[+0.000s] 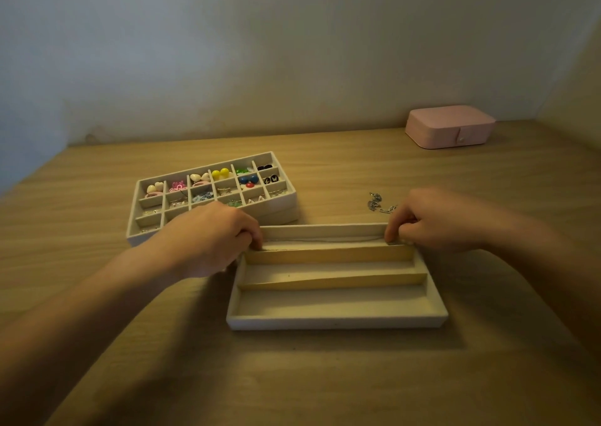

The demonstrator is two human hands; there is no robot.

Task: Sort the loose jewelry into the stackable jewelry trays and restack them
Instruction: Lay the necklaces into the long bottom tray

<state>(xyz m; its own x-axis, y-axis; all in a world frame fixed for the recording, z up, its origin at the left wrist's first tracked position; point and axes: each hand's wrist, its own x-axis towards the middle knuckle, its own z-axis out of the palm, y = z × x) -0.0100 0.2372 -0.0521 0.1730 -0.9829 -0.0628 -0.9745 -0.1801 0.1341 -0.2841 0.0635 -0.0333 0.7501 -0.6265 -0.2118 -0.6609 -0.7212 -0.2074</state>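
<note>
Pinch grip, both hands: left hand [214, 237] and right hand [432, 220] each have fingers curled down onto one end of a thin chain [325, 240], left on the left end, right on the right end. Chain runs taut between the two grips and lies along the far slot of the tray [335, 321].

Key relation: chain's long axis is parallel to the slot, left to right, and sits directly between the grips, low against the slot floor. Judgement: the next step is to let go, with both ends settling inside the slot walls.

Remaining loose item: silver pieces [379, 203] on the table [325, 377], just beyond the right grip and slightly inward of it. Right hand is nearer by far. The two nearer slots, on the body side of the grips, hold nothing visible.

Grid tray [283, 202] lies beyond the left grip, filled with coloured earrings and resting on another tray. Box [450, 126] sits well beyond the right grip.

Hard to make out: the left fingertips are covered by the knuckles, the chain is faint in dim light, no clasp can be told, and the form of the silver pieces is unclear.
</note>
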